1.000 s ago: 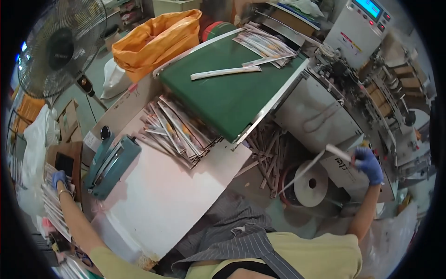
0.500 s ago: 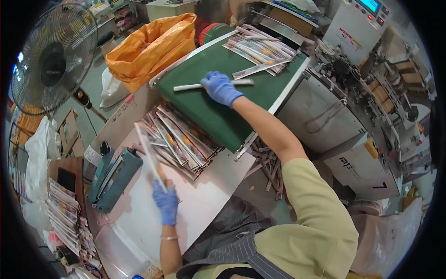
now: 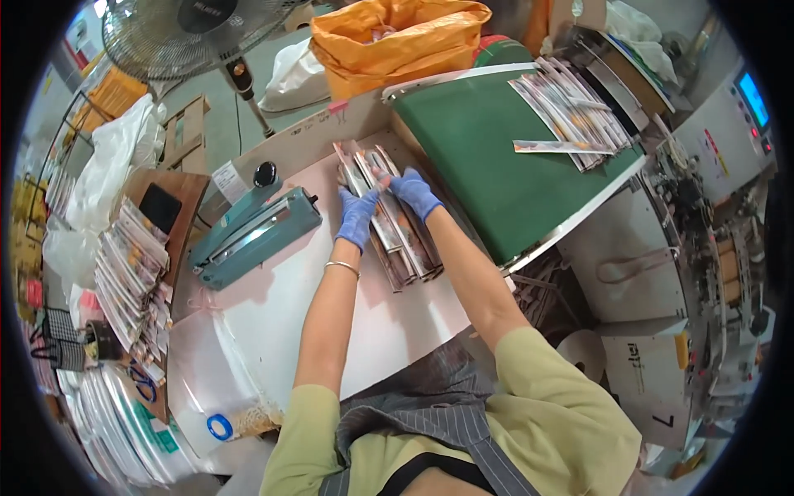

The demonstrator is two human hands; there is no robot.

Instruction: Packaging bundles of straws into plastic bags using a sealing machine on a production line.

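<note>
A pile of long, narrow, printed packets (image 3: 399,246) lies lengthwise on the white worktop (image 3: 314,322), beside the green conveyor belt (image 3: 471,132). My left hand (image 3: 357,217), in a blue glove with bare fingertips, is closed on the pile's left side. My right hand (image 3: 413,193), gloved the same way, grips the same pile from the right. Both sets of fingers meet near its upper part, and the packets partly hide them. Farther off on the belt, more of these packets (image 3: 571,116) lie in a loose heap, one of them crosswise.
A teal hand-lever bag sealer (image 3: 256,240) stands left of the pile. An orange sack (image 3: 397,50) and a standing fan (image 3: 203,33) are at the back. More packets (image 3: 128,277) fill a brown side table at left. Machinery (image 3: 645,240) lines the right.
My right hand has left the belt and the white stick-like packet there, coming to the pile. My left hand has brought its single packet over to the pile. The view has turned left.
</note>
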